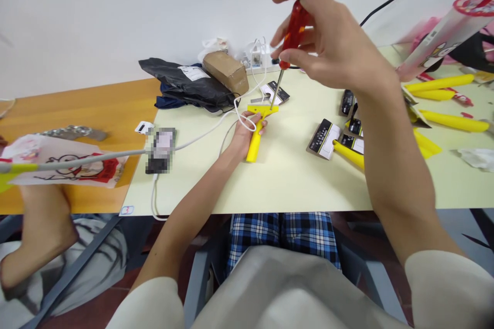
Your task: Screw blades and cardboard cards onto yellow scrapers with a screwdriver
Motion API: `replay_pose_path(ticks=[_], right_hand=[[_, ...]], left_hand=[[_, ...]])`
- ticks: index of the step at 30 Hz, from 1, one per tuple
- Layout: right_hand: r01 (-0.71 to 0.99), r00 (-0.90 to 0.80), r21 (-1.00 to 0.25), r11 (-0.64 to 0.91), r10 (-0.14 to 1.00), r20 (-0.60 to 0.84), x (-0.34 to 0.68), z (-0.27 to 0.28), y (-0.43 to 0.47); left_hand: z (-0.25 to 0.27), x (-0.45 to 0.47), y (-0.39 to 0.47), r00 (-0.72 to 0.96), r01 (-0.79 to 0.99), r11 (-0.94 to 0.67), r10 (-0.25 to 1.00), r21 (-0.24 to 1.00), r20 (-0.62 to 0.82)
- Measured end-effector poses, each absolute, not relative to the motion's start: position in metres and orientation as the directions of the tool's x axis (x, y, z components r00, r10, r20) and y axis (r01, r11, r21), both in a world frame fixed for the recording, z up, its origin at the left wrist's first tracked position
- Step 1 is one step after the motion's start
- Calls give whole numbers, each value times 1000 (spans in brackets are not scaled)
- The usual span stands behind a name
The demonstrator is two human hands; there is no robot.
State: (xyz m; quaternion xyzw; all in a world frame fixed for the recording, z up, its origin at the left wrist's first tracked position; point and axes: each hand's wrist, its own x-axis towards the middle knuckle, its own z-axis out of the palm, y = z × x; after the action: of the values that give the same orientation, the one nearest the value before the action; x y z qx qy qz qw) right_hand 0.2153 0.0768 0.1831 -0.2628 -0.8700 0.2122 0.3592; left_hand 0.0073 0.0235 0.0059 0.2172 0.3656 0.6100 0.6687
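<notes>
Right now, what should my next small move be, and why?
Probably a slight twist of the red screwdriver with the right hand: its tip appears to meet one end of the yellow tool's crosspiece, and the left hand grips that tool, which should steady it.

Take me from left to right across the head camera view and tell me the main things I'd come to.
Printed plastic bag, black package, yellow tool held in the left hand, red screwdriver at the right hand, tall printed cup.
</notes>
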Motion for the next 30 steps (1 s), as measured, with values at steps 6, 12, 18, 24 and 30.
replay_pose_path(ticks=[6, 12, 18, 24, 30], right_hand=[[373, -543, -508, 777, 626, 559, 213, 185, 74], [231, -572, -573, 786, 587, 573, 214, 180, 80], [309, -490, -517, 798, 599, 633, 208, 176, 84], [230, -573, -573, 787, 585, 574, 208, 172, 85], [236, -509, -568, 789, 598, 619, 201, 178, 72]], left_hand=[[5, 9, 23, 7, -663, 151, 981, 733, -196], [7, 8, 23, -15, -677, 156, 974, 720, -225], [6, 8, 23, -4, -666, 151, 979, 730, -206], [6, 7, 24, -19, -672, 144, 977, 726, -212], [5, 6, 25, -12, -658, 152, 977, 738, -211]])
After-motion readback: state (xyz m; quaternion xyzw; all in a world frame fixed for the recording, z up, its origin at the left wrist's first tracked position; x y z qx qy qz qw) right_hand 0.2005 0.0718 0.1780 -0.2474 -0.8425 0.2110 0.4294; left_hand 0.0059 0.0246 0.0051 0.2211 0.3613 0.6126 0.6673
